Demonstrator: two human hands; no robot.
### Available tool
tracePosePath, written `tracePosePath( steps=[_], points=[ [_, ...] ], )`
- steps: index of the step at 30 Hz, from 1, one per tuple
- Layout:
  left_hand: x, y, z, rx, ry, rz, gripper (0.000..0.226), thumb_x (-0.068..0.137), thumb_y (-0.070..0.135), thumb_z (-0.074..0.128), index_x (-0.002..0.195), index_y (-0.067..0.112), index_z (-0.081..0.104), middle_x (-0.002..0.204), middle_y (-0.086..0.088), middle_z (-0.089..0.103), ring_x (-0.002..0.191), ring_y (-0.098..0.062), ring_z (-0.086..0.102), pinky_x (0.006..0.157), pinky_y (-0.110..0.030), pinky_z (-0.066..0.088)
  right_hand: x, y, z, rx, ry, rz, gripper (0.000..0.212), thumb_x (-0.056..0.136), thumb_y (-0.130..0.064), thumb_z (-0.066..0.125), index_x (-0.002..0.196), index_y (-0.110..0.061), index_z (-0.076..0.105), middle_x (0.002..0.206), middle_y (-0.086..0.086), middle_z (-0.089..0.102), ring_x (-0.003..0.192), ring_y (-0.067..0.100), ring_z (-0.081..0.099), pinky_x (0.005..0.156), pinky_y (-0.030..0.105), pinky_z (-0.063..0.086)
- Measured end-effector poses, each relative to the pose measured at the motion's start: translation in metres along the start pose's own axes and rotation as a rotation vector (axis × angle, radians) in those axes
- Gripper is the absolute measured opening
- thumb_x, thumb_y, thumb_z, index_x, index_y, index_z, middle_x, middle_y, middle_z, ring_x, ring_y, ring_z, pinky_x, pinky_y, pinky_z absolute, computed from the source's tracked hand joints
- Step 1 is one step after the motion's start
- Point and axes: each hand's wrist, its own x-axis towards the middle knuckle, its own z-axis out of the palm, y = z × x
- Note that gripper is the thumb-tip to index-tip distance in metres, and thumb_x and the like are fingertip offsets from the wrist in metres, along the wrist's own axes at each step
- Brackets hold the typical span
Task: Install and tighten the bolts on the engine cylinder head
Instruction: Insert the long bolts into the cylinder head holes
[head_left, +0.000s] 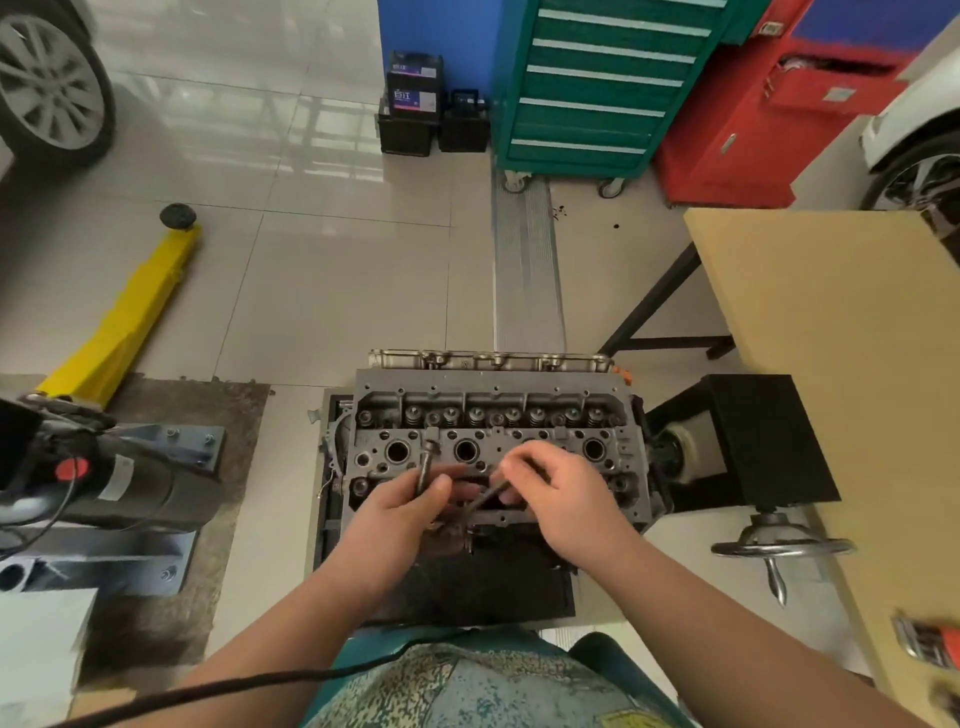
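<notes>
Left hand (410, 512) grips a spare bolt (425, 465) above the cylinder head (498, 441), while right hand (553, 488) pinches a second bolt (485, 497), best lowered plumb into its hole and started by finger.

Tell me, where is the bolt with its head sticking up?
The bolt is in the left hand, low in the middle of the head view, held over the cylinder head, left of the right hand.
</notes>
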Motion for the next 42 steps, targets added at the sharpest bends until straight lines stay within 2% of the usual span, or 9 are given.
tracePosePath(
  steps=[11,21,24,26,31,34,36,38,42],
  points=[
    [0.034,0.011,-0.008,0.025,0.040,0.226,0.032,0.105,0.054,0.046,0.126,0.038,0.064,0.091,-0.007,0.068,0.058,-0.014,0.044,0.048,-0.024,0.035,-0.022,0.034,-0.026,-0.385,0.133,-0.202,0.016,0.103,-0.034,0.062,0.116,-0.027,0.068,0.087,-0.014,0.068,0.077,0.004,0.060,0.066,0.014,0.042],
    [0.032,-0.004,0.010,0.020,0.038,0.175,0.024,0.108,0.040,0.052,0.126,0.041,0.067,0.101,-0.002,0.070,0.074,-0.016,0.057,0.061,-0.029,0.048,-0.009,0.021,0.011,-0.660,0.192,-0.422,0.031,0.099,-0.031,0.069,0.124,-0.012,0.073,0.115,0.006,0.073,0.103,0.029,0.067,0.083,0.048,0.058],
    [0.032,-0.008,0.009,0.039,0.060,0.129,0.030,0.110,0.027,0.054,0.131,0.044,0.066,0.090,0.001,0.066,0.079,-0.016,0.060,0.071,-0.033,0.053,-0.008,0.019,0.030,-0.863,0.062,-0.250,0.075,0.106,-0.058,0.035,0.166,-0.018,0.012,0.172,0.008,0.013,0.154,0.033,0.016,0.121,0.054,0.023],
    [0.033,-0.009,0.008,0.173,0.056,0.141,0.037,0.110,0.022,0.053,0.135,0.048,0.063,0.082,0.006,0.063,0.077,-0.013,0.060,0.075,-0.033,0.053,-0.010,0.023,0.039,-0.930,-0.015,-0.209,0.085,0.103,-0.068,0.015,0.161,-0.019,-0.024,0.169,0.002,-0.031,0.156,0.025,-0.026,0.123,0.055,-0.010],
    [0.029,-0.007,0.010,0.191,0.059,0.125,0.041,0.110,0.023,0.052,0.134,0.055,0.061,0.084,0.011,0.065,0.081,-0.012,0.064,0.077,-0.028,0.058,-0.008,0.042,0.033,-1.138,-0.165,-0.041,0.096,0.100,-0.076,0.017,0.156,-0.016,-0.032,0.159,0.003,-0.048,0.143,0.028,-0.050,0.117,0.067,-0.021],
    [0.026,-0.002,0.008,0.315,0.045,0.188,0.037,0.105,0.020,0.063,0.124,0.051,0.067,0.094,0.013,0.074,0.088,-0.006,0.070,0.082,-0.025,0.058,-0.016,0.050,0.029,-0.930,-0.078,-0.108,0.085,0.103,-0.070,0.020,0.164,-0.021,-0.014,0.169,-0.003,-0.031,0.152,0.020,-0.036,0.124,0.058,-0.013],
    [0.025,0.002,0.006,0.469,-0.022,0.256,0.034,0.096,0.013,0.075,0.114,0.042,0.077,0.100,0.014,0.077,0.096,-0.005,0.072,0.082,-0.017,0.056,-0.026,0.043,0.025,-0.585,0.083,-0.211,0.070,0.104,-0.067,0.029,0.163,-0.028,0.027,0.171,-0.008,0.020,0.158,0.013,0.009,0.128,0.041,0.011],
    [0.024,0.004,0.006,0.583,-0.089,0.279,0.028,0.088,0.012,0.084,0.106,0.033,0.082,0.096,0.015,0.079,0.094,-0.005,0.073,0.082,-0.014,0.055,-0.035,0.033,0.018,-0.242,0.116,-0.212,0.035,0.102,-0.060,0.049,0.127,-0.039,0.062,0.125,-0.020,0.062,0.122,0.002,0.055,0.101,0.022,0.043],
    [0.025,0.006,0.017,0.653,-0.159,0.328,0.024,0.084,0.015,0.088,0.097,0.033,0.079,0.090,0.017,0.079,0.087,-0.005,0.074,0.081,-0.019,0.058,-0.046,0.019,0.007,0.254,0.115,0.021,0.017,0.094,-0.048,0.066,0.098,-0.034,0.074,0.081,-0.007,0.070,0.075,0.007,0.065,0.071,0.024,0.051]
  ],
)
